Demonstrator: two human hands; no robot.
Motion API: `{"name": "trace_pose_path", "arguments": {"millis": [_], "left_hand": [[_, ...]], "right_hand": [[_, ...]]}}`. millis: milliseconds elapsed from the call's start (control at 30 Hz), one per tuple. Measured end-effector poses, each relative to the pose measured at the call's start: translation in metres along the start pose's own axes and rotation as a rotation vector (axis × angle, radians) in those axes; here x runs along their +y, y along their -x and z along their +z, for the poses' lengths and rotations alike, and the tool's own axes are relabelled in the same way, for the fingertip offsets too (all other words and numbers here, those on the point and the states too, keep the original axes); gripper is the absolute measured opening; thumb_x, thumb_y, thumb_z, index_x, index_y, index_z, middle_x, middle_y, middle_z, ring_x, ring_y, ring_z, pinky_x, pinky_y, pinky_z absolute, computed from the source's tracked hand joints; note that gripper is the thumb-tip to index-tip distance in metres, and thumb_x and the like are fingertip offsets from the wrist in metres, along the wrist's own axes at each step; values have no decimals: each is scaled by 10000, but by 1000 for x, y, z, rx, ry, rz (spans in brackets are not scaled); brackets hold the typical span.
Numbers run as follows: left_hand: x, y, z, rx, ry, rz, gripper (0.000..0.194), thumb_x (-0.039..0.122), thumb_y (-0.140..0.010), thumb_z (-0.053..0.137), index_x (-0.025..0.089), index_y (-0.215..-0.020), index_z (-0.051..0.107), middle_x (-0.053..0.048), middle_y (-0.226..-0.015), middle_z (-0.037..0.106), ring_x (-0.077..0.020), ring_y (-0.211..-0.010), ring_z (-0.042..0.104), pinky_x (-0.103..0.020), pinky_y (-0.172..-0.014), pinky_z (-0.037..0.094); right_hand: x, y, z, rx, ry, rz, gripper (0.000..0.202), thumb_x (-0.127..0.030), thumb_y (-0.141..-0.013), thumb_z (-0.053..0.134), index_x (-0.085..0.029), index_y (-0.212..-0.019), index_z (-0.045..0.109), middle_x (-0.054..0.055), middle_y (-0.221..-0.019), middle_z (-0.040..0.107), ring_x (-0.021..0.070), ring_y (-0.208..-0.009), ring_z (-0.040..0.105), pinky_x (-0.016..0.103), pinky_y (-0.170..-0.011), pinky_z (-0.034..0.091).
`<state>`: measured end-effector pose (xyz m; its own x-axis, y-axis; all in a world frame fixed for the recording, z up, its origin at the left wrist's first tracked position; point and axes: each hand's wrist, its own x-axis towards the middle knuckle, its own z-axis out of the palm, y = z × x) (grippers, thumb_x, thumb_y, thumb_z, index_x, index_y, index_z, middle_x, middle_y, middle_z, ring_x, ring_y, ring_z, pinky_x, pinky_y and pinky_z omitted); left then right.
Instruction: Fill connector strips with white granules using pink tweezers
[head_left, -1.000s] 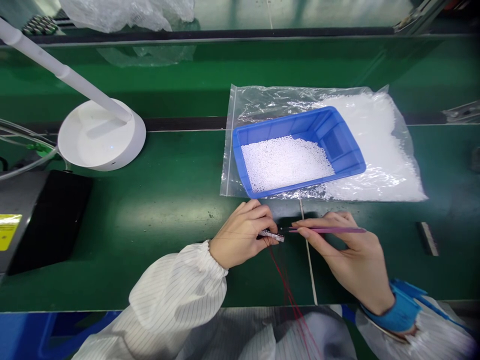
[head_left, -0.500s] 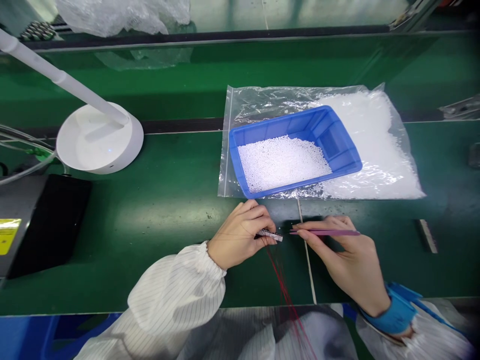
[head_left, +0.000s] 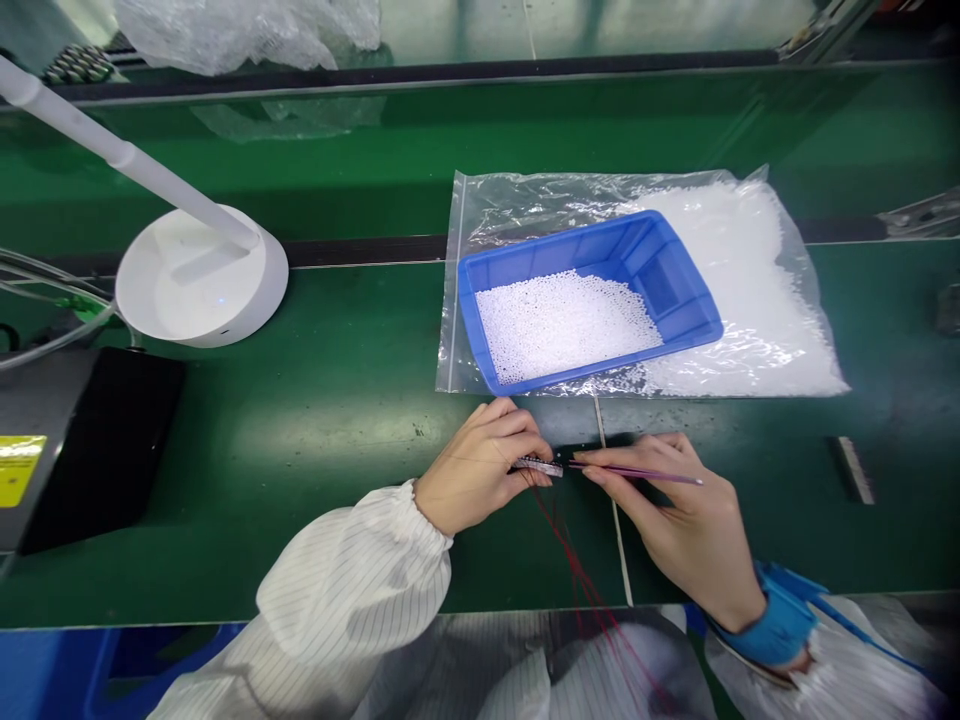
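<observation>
My left hand (head_left: 486,463) pinches a small pale strip-shaped part (head_left: 541,467) with a dark row along its top; its far end pokes out past the fingertips. Thin red wires (head_left: 574,565) run from beside this part down over the table edge toward my lap. In my right hand (head_left: 679,520), closed, is a slim pair of purple tweezers (head_left: 637,471). Their tip points left and lies close to the strip's end; whether it touches cannot be made out. A blue band circles my right wrist.
Beyond my hands, a blue bin (head_left: 600,372) with white beads (head_left: 566,322) sits on a clear zip bag (head_left: 757,300) of white material. A white lamp base (head_left: 202,290) and a black box (head_left: 105,450) stand left. A small bar (head_left: 856,470) lies right.
My right hand has moved slightly left, bringing the tweezers' tip closer to the strip, and the tweezers have tilted. My left hand stays nearly in place.
</observation>
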<state>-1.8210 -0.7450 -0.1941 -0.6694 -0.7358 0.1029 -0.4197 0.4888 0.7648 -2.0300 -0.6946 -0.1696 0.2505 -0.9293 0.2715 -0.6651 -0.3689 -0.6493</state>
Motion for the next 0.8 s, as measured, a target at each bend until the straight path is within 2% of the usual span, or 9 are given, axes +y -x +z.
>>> {"name": "trace_pose_path", "arguments": {"millis": [133,300,400,467,567,633,800], "left_hand": [[0,1,0,4,4,13,171,234,-827,722,162,-977,683,-29,-872,622,-185,-874,471,-316,-758,402],[2,1,0,-26,-23,-1,257,207,-832,720,188,-1086,687,-28,-887,612,-182,-874,470,-313,-750,398],[1,1,2,-9,-36,11,198,231,-854,700,201,-1050,706,-27,-880,609,-178,-867,469,-309,-742,386],[1,1,4,5,-35,21,152,239,-875,677,204,-1017,716,-26,-869,608,-174,-858,471,-306,-732,376],[0,2,6,24,-24,14,123,238,-887,663,208,-992,719,-21,-853,602,-166,-843,472,-301,-723,369],[0,2,7,42,-17,17,108,232,-881,670,208,-972,722,-19,-850,594,-163,-836,472,-301,-720,365],[-1,2,7,66,-9,36,101,209,-871,679,215,-958,732,-18,-851,587,-160,-829,473,-300,-714,358]], "right_hand": [[2,-3,-9,-16,12,-33,200,-161,-876,641,-268,-1044,656,-23,-920,743,156,-711,617,370,-691,432],[8,-12,-37,29,67,0,152,-231,-871,657,-280,-1013,683,-19,-926,734,186,-796,641,373,-723,474],[8,-21,-55,138,172,5,126,-290,-857,676,-283,-979,704,-22,-904,733,192,-820,659,346,-721,506],[7,-31,-64,273,252,39,128,-324,-843,688,-270,-955,719,-6,-895,737,197,-809,673,336,-701,517],[9,-53,-67,395,314,80,144,-345,-848,680,-256,-952,725,17,-924,744,218,-860,689,347,-723,522],[14,-70,-62,355,284,37,125,-339,-864,662,-254,-935,720,10,-938,746,215,-890,690,354,-754,519],[35,-102,-40,166,287,-72,83,-287,-874,652,-233,-836,701,-1,-926,750,225,-870,686,404,-792,485]]}}
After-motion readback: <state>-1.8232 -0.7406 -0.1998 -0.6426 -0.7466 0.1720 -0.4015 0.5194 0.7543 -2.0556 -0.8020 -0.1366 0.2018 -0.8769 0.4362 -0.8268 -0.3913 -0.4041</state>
